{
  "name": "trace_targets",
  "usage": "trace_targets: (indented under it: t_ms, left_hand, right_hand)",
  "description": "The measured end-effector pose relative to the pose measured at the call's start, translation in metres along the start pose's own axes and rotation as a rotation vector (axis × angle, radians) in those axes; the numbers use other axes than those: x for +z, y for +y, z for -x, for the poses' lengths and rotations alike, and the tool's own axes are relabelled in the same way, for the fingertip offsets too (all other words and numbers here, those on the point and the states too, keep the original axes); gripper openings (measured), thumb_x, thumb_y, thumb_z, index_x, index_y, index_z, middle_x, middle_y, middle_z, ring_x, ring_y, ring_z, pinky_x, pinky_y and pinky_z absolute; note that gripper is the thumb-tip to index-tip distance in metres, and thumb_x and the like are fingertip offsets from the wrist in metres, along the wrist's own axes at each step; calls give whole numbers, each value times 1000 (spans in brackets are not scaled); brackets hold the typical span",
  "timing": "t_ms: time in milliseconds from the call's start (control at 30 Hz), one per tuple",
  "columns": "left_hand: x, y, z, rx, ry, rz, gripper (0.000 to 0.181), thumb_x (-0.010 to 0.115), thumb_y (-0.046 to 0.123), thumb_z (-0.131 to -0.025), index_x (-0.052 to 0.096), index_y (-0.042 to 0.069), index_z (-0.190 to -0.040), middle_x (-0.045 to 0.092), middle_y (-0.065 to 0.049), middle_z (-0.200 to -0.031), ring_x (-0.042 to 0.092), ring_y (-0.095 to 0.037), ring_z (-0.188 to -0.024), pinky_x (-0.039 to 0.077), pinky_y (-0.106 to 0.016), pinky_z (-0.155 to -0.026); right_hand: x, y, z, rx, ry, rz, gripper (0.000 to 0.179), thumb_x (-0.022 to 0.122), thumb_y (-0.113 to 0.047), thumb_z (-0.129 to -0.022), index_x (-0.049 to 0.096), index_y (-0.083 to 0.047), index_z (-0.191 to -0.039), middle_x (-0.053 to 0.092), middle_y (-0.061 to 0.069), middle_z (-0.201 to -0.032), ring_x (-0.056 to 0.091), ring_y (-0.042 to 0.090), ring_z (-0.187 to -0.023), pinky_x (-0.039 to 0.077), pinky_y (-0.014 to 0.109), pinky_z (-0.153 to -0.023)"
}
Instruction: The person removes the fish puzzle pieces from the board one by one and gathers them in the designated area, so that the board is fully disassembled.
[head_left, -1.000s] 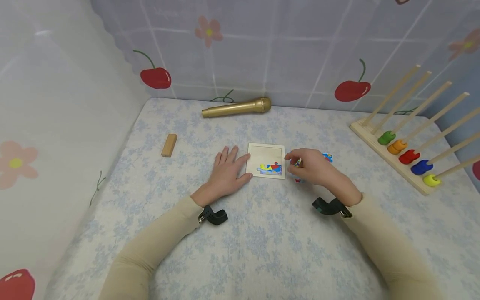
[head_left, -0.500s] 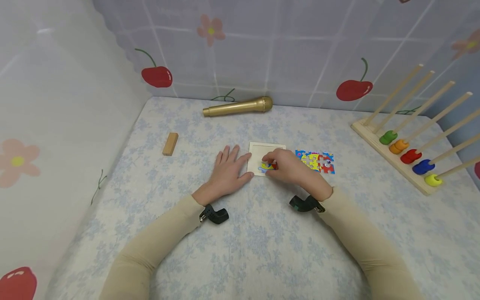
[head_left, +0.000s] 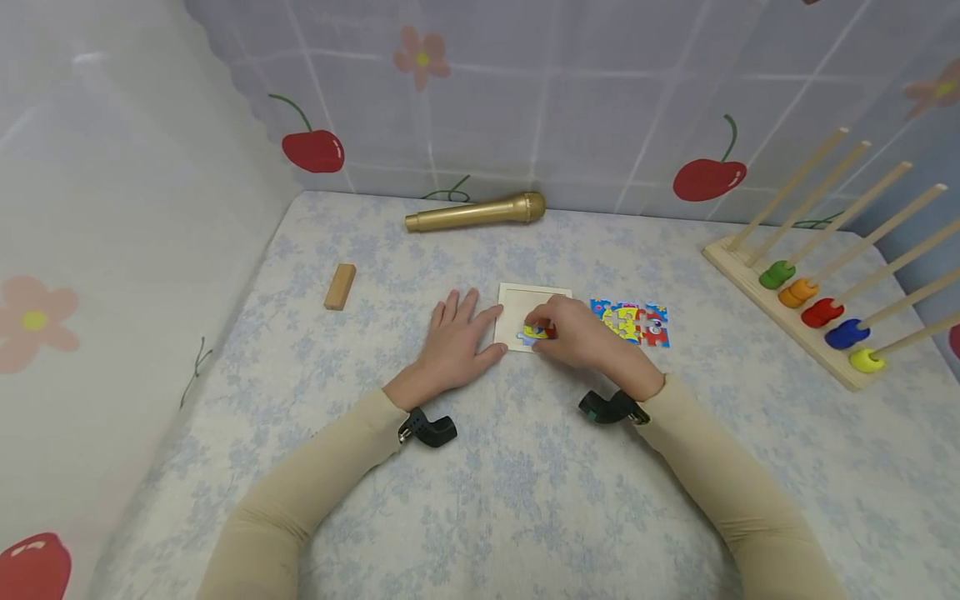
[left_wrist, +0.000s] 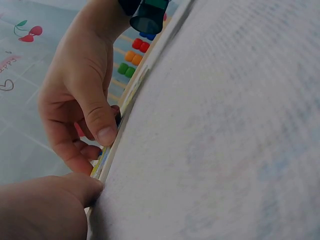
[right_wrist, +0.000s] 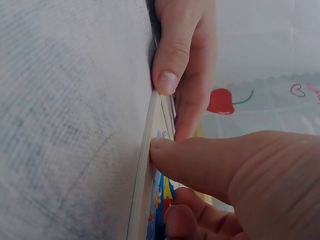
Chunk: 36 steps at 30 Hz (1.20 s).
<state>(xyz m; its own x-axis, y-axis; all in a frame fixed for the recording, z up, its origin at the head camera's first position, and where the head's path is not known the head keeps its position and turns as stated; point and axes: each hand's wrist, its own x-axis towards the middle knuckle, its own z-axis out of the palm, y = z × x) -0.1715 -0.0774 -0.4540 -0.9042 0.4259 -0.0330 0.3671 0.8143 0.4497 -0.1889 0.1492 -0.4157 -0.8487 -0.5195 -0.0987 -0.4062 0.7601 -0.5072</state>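
Observation:
A small pale wooden puzzle frame [head_left: 512,310] lies on the table, with brightly coloured jigsaw pieces [head_left: 533,332] in its lower right part. My left hand [head_left: 454,343] lies spread beside it, with thumb and index fingertips at the frame's left side. Over the lower right of the frame, my right hand [head_left: 576,333] pinches a puzzle piece that its fingers mostly hide. The right wrist view has the right thumb [right_wrist: 172,155] at the frame's edge and curled fingers [right_wrist: 181,220] over the pieces. Several loose jigsaw pieces [head_left: 628,321] lie to the right, partly behind the right hand.
A wooden block [head_left: 341,287] lies at the left. Near the back edge rests a gold microphone [head_left: 474,216]. A bead rack [head_left: 784,317] with upright pegs and coloured beads stands at the right. A cherry-patterned curtain [head_left: 487,100] hangs behind the table.
From the right side of the frame, my right hand has moved left over it with a piece, uncovering the loose pieces; it then holds still there. My left hand stays in place.

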Motion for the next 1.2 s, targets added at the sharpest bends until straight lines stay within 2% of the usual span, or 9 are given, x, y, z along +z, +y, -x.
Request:
trace_targets:
  t_ms: [267, 467, 700, 933, 1200]
  left_hand:
    - [0, 0, 0, -2, -7, 0, 62, 54, 45, -102, 42, 19, -157, 19, -24, -169, 4, -48, -158, 8, -65, -125]
    - [0, 1, 1, 2, -2, 13, 62, 54, 44, -102, 43, 18, -157, 20, -24, -168, 5, -48, -158, 8, -65, -125]
    - [0, 1, 1, 5, 3, 16, 62, 55, 44, -102, 44, 18, -156, 21, -25, -168, 6, -49, -157, 9, -66, -124]
    - [-2, 1, 1, -1, 0, 2, 62, 55, 44, -102, 44, 17, -156, 21, -25, -168, 7, -49, -157, 10, -66, -124]
    - [-2, 0, 1, 0, -1, 2, 62, 55, 44, -102, 44, 18, -156, 20, -25, -168, 6, -49, -158, 10, -65, -124]
  right_hand:
    - [1, 0, 1, -10, 30, -13, 29, 79, -8, -86, 73, -1, -114, 65, 15, -101, 58, 25, -88, 51, 41, -80]
    - [2, 1, 2, -17, 43, -46, 22, 78, -8, -86, 70, -6, -107, 67, 13, -98, 58, 23, -82, 49, 37, -75]
    - [1, 4, 3, -30, 22, -115, 18, 64, -3, -92, 66, -8, -109, 73, 12, -94, 57, 19, -73, 46, 32, -68]
    - [-10, 1, 6, -43, 21, -138, 20, 61, -3, -94, 66, -6, -113, 72, 13, -95, 58, 18, -72, 48, 32, -68]
    - [-30, 14, 21, 29, 29, -145, 21, 66, -6, -94, 68, -6, -115, 71, 13, -96, 58, 16, -69, 48, 29, -62]
